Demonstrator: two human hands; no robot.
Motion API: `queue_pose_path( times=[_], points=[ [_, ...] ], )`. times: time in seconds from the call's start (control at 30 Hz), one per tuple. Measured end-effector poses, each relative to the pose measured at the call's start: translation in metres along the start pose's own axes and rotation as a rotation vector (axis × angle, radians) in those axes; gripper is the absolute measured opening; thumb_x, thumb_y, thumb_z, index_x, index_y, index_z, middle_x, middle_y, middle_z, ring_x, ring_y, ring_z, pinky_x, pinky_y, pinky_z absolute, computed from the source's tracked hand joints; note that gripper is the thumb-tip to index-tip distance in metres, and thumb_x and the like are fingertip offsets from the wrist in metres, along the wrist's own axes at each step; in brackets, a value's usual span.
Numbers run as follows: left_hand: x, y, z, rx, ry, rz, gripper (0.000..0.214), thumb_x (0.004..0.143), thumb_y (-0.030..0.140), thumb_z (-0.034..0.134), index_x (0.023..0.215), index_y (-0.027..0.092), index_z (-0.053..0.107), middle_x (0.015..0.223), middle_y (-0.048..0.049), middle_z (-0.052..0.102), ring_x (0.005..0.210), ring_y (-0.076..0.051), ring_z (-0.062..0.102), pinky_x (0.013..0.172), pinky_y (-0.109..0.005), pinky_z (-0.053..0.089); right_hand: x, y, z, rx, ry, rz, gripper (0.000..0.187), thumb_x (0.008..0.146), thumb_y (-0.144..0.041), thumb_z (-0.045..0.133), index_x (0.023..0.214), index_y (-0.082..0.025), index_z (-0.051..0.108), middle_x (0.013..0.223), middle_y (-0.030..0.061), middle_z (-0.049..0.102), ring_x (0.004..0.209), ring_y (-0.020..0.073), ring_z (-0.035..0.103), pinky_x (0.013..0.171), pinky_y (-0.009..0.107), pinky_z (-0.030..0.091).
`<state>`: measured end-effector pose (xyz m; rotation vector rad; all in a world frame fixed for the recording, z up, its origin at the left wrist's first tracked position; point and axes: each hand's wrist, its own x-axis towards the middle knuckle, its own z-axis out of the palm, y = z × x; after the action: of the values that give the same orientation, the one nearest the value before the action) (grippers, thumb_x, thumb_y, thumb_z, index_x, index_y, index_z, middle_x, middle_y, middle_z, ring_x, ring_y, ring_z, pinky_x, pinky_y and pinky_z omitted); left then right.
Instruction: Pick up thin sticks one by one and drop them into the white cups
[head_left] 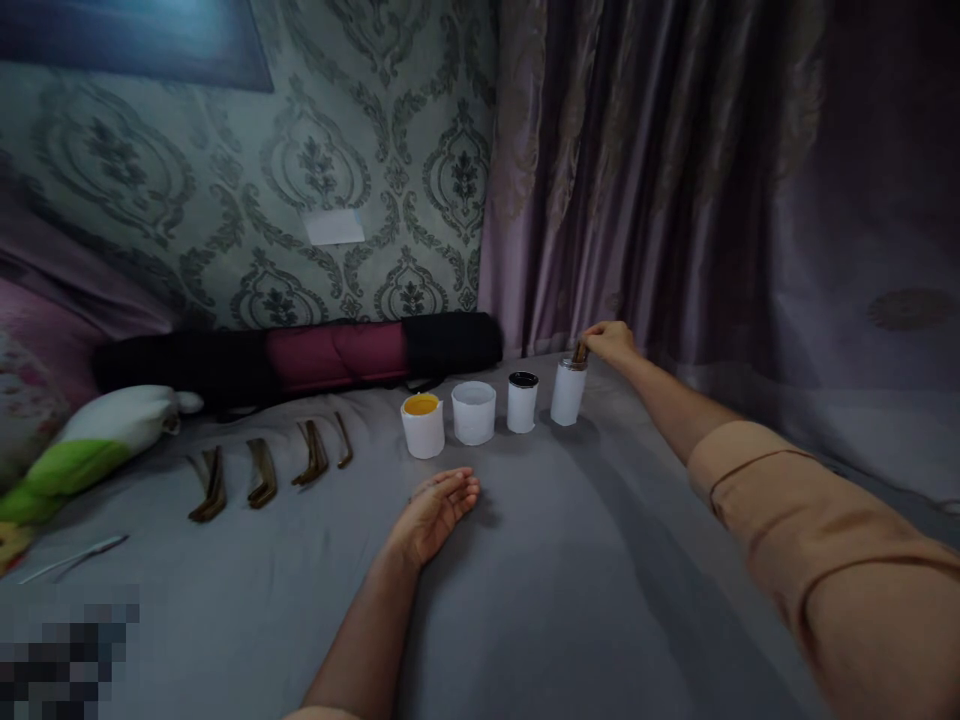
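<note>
Right hand [611, 343] pinches a slim brown piece [580, 353] at the mouth of the last white cup on the grey bed [600, 560].

The tall white cylindrical cup [568, 393] stands upright at the right end of a row of four near the bed's far edge. The brown piece pokes out of its top, held between the fingertips. To its left stand a white cup with a black top [522, 403], a wider white cup [474, 413] and a white cup with yellow inside [423, 427], all just beside one another. The left hand [439, 510] lies on the sheet in front of the row, holding nothing, its fingers slack and loosely together. Four brown curved pieces [262, 472] lie side by side towards the left edge. A black and maroon roll [300, 360] runs along the far edge.
</note>
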<state>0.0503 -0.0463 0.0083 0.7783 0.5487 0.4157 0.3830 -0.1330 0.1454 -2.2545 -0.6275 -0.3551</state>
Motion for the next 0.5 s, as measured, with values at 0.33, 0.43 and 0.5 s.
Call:
queue_pose_path(
  times=[0.33,0.43,0.5],
  points=[
    [0.000,0.001,0.001,0.004,0.010,-0.008,0.009,0.076,0.006,0.053,0.084,0.007,0.056,0.075,-0.0105,0.063,0.064,-0.011,0.061,0.062,-0.020,0.051,0.009,0.007,0.011,0.129,-0.052,0.123,0.016,0.054,-0.019,0.061,0.068,-0.012,0.067,0.058,0.0031,0.059,0.060,0.0143,0.057,0.053,0.022,0.046],
    [-0.001,0.001,0.001,0.006,0.012,-0.008,0.008,0.076,0.006,0.054,0.083,0.007,0.056,0.075,-0.0103,0.063,0.064,-0.011,0.061,0.062,-0.020,0.051,0.012,0.007,0.013,0.169,-0.065,0.164,0.016,0.054,-0.018,0.062,0.068,-0.012,0.066,0.056,0.0029,0.058,0.057,0.0142,0.057,0.051,0.024,0.047],
    [-0.001,0.001,0.001,0.006,0.014,-0.010,0.008,0.075,0.006,0.055,0.083,0.007,0.057,0.075,-0.0104,0.063,0.063,-0.011,0.061,0.062,-0.020,0.051,0.013,0.006,0.014,0.179,-0.066,0.176,0.015,0.054,-0.017,0.062,0.068,-0.011,0.066,0.055,0.0029,0.057,0.056,0.0145,0.057,0.050,0.025,0.048]
  ],
)
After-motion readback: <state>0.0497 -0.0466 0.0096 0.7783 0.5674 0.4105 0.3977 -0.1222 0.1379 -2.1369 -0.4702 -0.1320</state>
